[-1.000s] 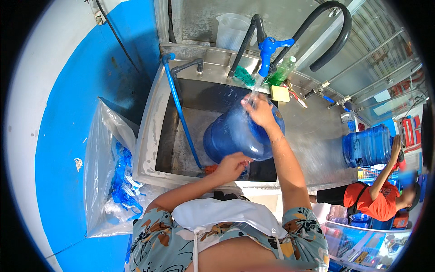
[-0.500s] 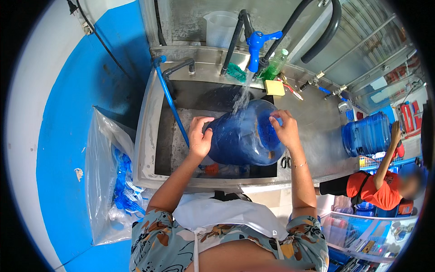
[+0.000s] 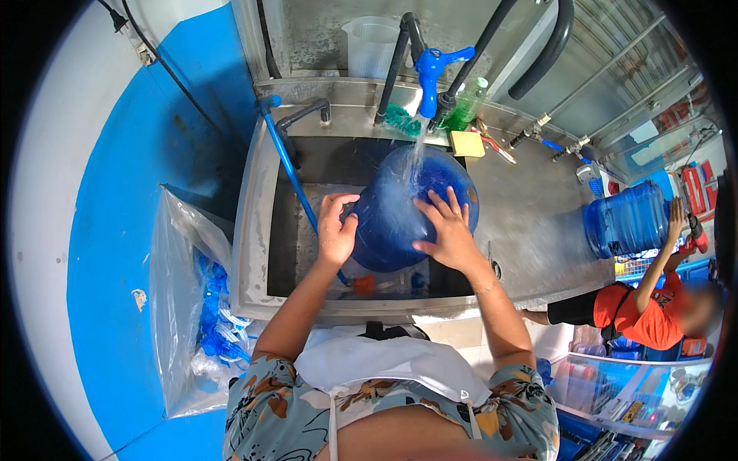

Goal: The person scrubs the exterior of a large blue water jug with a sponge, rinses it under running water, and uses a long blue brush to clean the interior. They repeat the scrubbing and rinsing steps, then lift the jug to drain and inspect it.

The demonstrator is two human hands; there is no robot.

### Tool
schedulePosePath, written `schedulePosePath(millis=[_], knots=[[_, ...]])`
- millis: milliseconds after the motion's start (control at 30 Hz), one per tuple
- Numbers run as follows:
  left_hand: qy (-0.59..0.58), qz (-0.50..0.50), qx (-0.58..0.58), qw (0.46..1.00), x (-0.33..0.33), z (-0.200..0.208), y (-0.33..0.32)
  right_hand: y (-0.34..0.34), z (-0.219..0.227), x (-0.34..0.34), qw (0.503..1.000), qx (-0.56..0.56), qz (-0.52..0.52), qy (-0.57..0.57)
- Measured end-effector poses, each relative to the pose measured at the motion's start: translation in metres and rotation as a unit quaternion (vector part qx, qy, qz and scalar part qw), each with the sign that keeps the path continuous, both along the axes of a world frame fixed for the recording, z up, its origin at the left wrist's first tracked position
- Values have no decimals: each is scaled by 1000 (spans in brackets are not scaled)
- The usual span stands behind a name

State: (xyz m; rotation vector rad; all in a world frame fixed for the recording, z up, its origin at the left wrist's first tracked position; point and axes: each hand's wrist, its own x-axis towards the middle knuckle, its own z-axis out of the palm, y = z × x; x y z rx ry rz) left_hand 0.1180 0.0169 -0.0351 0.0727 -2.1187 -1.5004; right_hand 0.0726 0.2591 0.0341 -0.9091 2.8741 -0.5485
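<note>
Jug (image 3: 392,219) under running tap (image 3: 431,73)

Counts: two blue jugs. Mine is in the sink (image 3: 309,265), directly below the one blue tap; the stream (image 3: 416,157) strikes its top. The second jug (image 3: 626,221) is beyond the right end of the tabletop (image 3: 530,230), with one co-worker's hand (image 3: 676,221) against it. Behind the sink: one green brush (image 3: 402,121), one green bottle (image 3: 465,107), one yellow sponge (image 3: 467,144), one clear pitcher (image 3: 374,48). One clear bag (image 3: 171,300) to my left.

Pose: both forearms reach forward from below. My right grip (image 3: 450,234) lies over the jug's upper right side, fingers fanned wide, thumb out to the left. My left grip (image 3: 336,232) is at the jug's left flank, fingers curved, thumb apart, pinching nothing; cannot tell whether it touches.
</note>
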Motion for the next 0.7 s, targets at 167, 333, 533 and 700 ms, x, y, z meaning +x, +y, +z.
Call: schedulePosePath(millis=[167, 333, 533, 700], knots=[[-11, 32, 4, 999, 0, -2, -16, 75, 5, 3, 997, 38, 68, -15], [-19, 2, 10, 1000, -2, -2, -3, 105, -7, -10, 995, 35, -95, 22], [-52, -49, 21, 997, -3, -1, 13, 89, -24, -29, 986, 0, -165, 14], [-31, -38, 12, 999, -1, -3, 5, 56, -26, -32, 984, 22, -175, 12]])
